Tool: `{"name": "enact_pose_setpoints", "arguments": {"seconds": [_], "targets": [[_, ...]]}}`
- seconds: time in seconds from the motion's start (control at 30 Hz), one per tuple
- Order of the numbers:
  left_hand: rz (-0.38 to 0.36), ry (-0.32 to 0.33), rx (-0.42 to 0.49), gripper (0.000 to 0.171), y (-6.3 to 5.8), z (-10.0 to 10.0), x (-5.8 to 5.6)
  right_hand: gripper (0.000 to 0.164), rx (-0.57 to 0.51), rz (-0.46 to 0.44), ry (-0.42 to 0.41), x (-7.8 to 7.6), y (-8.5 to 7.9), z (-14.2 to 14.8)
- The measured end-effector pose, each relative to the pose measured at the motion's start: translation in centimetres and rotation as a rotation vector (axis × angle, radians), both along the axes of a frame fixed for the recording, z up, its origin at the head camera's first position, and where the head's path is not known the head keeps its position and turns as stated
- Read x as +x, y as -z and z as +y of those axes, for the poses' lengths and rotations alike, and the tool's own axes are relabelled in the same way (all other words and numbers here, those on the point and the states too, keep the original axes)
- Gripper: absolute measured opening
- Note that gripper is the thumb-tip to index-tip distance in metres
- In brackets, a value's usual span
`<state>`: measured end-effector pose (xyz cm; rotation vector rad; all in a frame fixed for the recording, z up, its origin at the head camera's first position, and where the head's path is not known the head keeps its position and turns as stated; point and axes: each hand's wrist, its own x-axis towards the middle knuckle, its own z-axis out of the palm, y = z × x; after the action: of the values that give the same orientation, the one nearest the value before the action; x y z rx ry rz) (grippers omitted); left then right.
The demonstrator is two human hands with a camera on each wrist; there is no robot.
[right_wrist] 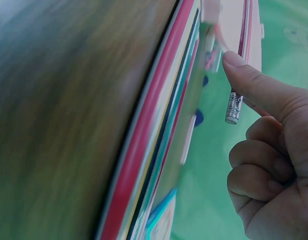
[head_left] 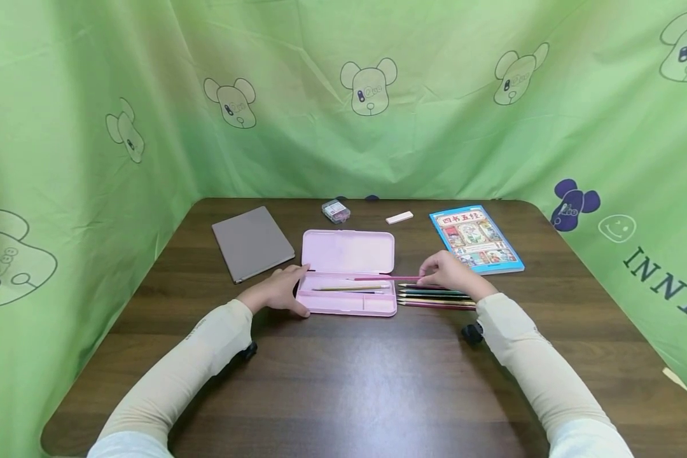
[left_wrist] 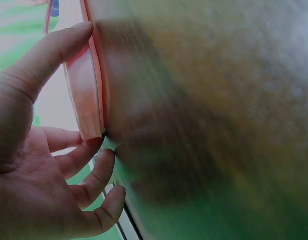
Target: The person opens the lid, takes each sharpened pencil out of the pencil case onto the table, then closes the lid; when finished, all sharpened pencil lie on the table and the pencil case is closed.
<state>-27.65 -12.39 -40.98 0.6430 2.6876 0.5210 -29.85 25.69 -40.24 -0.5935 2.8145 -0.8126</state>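
An opened pink pencil case (head_left: 348, 251) lies on the table, its lid tipped back. My left hand (head_left: 277, 289) grips the case's left end, thumb at the front corner and fingers at the back; the left wrist view shows the thumb on the case wall (left_wrist: 83, 82). Between thumb and index finger, my right hand (head_left: 449, 272) pinches a dark pink pencil (head_left: 386, 278) near its silver end (right_wrist: 234, 107). The pencil's tip reaches over the case's back compartment. Inside lies a pale pencil (head_left: 343, 289). Several colored pencils (head_left: 435, 297) lie side by side beneath the right hand.
A grey notebook (head_left: 252, 243) lies at the back left. Behind the case are a small clear box (head_left: 336, 211) and a white eraser-like bar (head_left: 399, 217). A blue-edged book (head_left: 478, 238) sits at the back right. Green cloth (head_left: 298, 152) hangs around the table (head_left: 343, 381).
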Motion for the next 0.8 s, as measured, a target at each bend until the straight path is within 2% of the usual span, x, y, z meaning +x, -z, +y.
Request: {"name": "enact_pose_setpoints", "arguments": {"seconds": [0.33, 0.57, 0.8], "targets": [[0.005, -0.003, -0.001, 0.106, 0.1, -0.1, -0.1, 0.012, -0.008, -0.008, 0.076, 1.2, 0.0, 4.6], [-0.002, -0.005, 0.003, 0.106, 0.0, -0.1, 0.0, 0.009, 0.028, 0.031, 0.103, 1.8, 0.2, 7.2], [0.000, -0.004, -0.001, 0.106, 0.1, -0.1, -0.1, 0.012, 0.035, -0.019, 0.138, 1.8, 0.2, 8.3]]}}
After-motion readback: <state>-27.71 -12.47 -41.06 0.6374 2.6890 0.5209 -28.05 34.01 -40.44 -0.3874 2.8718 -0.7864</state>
